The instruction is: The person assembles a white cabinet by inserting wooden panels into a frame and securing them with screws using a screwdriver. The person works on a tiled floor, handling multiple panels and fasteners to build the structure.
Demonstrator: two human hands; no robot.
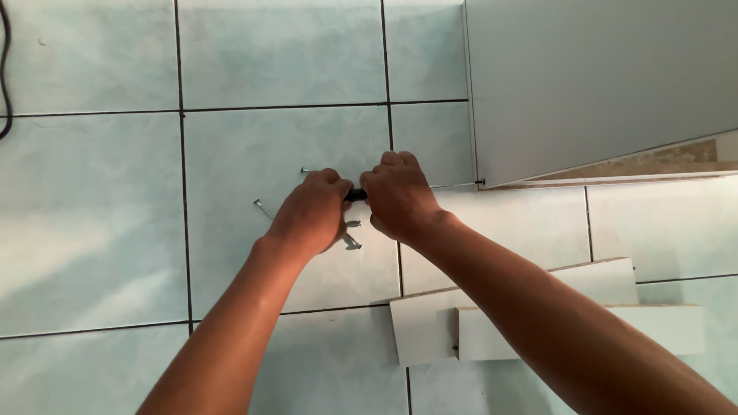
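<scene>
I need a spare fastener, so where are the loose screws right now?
Head view: the screws lie scattered on the floor tiles left of centre, around and under the left hand.

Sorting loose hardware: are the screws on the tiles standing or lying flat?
Lying flat: the screws rest on their sides on the floor.

Pale blue tiled floor (92, 230) — loose screws (351, 242) scattered beneath the hands, white boards (430, 323) lying just below the right forearm.
</scene>
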